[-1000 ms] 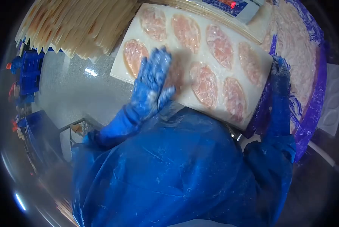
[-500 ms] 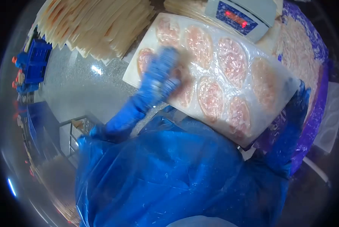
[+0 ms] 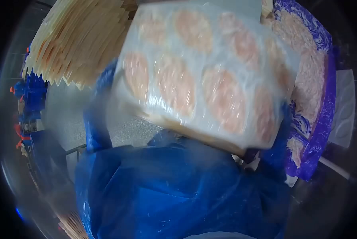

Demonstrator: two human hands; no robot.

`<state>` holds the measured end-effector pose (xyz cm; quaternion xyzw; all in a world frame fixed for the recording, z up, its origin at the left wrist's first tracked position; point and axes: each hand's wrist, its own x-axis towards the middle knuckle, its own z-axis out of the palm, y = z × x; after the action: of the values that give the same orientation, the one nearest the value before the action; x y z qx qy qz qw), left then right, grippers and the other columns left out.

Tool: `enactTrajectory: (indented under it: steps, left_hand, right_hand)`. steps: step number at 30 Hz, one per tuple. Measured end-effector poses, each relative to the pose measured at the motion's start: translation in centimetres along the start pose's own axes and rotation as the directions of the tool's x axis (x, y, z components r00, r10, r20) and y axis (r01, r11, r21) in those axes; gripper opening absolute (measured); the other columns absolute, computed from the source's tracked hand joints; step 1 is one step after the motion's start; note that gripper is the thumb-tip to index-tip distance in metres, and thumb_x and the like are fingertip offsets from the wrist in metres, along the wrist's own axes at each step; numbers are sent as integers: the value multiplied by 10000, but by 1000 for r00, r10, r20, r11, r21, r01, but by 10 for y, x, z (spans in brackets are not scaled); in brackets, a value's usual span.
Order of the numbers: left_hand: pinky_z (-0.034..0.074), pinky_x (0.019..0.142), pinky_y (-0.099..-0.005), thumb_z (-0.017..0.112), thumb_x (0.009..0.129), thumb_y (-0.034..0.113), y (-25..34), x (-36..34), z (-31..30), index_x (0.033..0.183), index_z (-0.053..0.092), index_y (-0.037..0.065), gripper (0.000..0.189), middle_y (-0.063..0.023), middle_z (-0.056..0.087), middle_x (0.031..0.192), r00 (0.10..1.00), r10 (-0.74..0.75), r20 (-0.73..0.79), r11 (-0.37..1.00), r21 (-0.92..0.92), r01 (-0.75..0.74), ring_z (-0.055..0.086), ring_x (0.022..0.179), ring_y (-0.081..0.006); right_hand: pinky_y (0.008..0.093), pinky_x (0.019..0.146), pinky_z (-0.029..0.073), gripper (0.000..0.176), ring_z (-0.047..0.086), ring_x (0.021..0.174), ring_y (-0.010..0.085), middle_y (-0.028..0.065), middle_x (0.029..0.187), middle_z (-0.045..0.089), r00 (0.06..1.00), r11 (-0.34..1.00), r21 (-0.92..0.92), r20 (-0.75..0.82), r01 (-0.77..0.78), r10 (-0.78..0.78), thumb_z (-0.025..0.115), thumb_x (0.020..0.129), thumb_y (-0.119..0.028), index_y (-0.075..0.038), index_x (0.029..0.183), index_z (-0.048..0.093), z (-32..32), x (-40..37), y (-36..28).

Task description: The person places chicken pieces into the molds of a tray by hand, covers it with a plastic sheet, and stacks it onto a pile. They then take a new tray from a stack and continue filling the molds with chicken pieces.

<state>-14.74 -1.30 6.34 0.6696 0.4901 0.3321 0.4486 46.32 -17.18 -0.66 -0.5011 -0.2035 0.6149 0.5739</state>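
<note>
A white board (image 3: 199,67) bearing several pale pink, oval ground-meat patties (image 3: 226,99) under a shiny clear film fills the middle, smeared by motion. My left hand (image 3: 106,77), in a blue glove, grips the board's left edge, with its fingers partly hidden. At the lower right edge my right hand (image 3: 282,117), also gloved in blue, has hold of the board; most of its fingers are behind or under it. A brownish edge shows beneath the front of the board.
A tall stack of thin tan sheets (image 3: 79,44) stands at the upper left. On the right, a purple-lined container (image 3: 325,99) holds pale ground meat (image 3: 310,75). A white sheet with oval hollows (image 3: 343,107) lies beyond it. Other people in blue (image 3: 35,93) are far left.
My left hand, which was over the patties, is now at the board's left edge. The board appears raised and shifted left, covering the scale with the red display.
</note>
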Motion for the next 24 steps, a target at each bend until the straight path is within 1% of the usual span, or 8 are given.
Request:
enactTrajectory:
  steps: [4, 6, 9, 15, 18, 20, 21, 24]
  left_hand:
    - [320, 1149, -352, 620, 903, 148, 70, 121, 44, 1511, 371, -6, 675, -125, 479, 1488, 999, 34, -26, 778, -626, -42, 448, 1369, -237]
    - [352, 1130, -375, 599, 922, 146, 67, 189, 57, 1471, 426, -10, 596, -121, 487, 1483, 988, -113, -105, 803, -596, 28, 453, 1362, -242]
    - [412, 1089, -325, 549, 957, 118, 14, 262, 51, 1450, 484, 58, 501, -86, 570, 1398, 950, -254, -181, 787, -610, 94, 551, 1247, -190]
    - [341, 1181, -421, 507, 990, 161, -35, 251, 66, 1411, 483, 51, 436, -126, 497, 1472, 979, -195, -57, 738, -666, 108, 497, 1333, -261]
    - [301, 1157, -503, 543, 947, 441, 14, 248, 102, 1353, 545, 141, 505, -153, 522, 1424, 910, -377, 175, 407, -851, 333, 479, 1306, -337]
    - [402, 1040, -460, 533, 977, 376, -53, 304, 130, 1242, 594, 146, 356, -94, 594, 1227, 966, -194, 170, 397, -887, 236, 545, 1117, -271]
    - [502, 924, -418, 524, 1007, 311, -72, 327, 140, 1130, 643, 150, 235, -36, 666, 1030, 988, -10, 157, 372, -916, 149, 611, 928, -205]
    - [535, 790, -321, 553, 990, 203, 31, 280, 150, 1096, 651, 107, 173, -38, 667, 905, 963, -221, -153, 538, -843, -10, 631, 804, -167]
  right_hand:
    - [382, 855, 538, 524, 638, 1006, 286, 154, 1171, 649, 975, 984, 179, 217, 18, -58, 505, 1003, -441, -27, 1319, 561, -19, 136, -74]
    - [381, 862, 539, 541, 638, 1015, 284, 153, 1178, 648, 955, 978, 207, 289, 5, -66, 508, 1002, -457, -25, 1323, 560, 2, 161, -105]
    - [352, 1128, 349, 413, 537, 1231, 253, 114, 1348, 586, 984, 984, -111, -93, 143, -153, 382, 1075, -280, -26, 1371, 516, 45, 164, -141]
    - [347, 1239, 125, 408, 370, 1403, 207, 5, 1466, 510, 682, 998, 52, 729, 20, -52, 275, 1103, -195, -38, 1436, 451, -97, 233, -143]
    - [356, 1195, 263, 414, 456, 1341, 228, 60, 1436, 536, 814, 994, 106, 575, 21, -79, 337, 1094, -245, -33, 1421, 474, -38, 202, -137]
    - [360, 1104, 398, 442, 539, 1259, 238, 120, 1400, 559, 972, 979, -166, -180, 119, -148, 401, 1073, -285, -13, 1412, 486, 24, 178, -128]
    - [360, 1104, 398, 442, 539, 1259, 238, 120, 1400, 559, 972, 976, -176, -172, 132, -163, 401, 1073, -285, -13, 1412, 486, 33, 170, -129]
    - [343, 1042, 449, 478, 549, 1225, 229, 136, 1377, 560, 926, 886, -326, -70, 330, -371, 440, 1052, -282, 6, 1432, 472, -14, 151, -116]
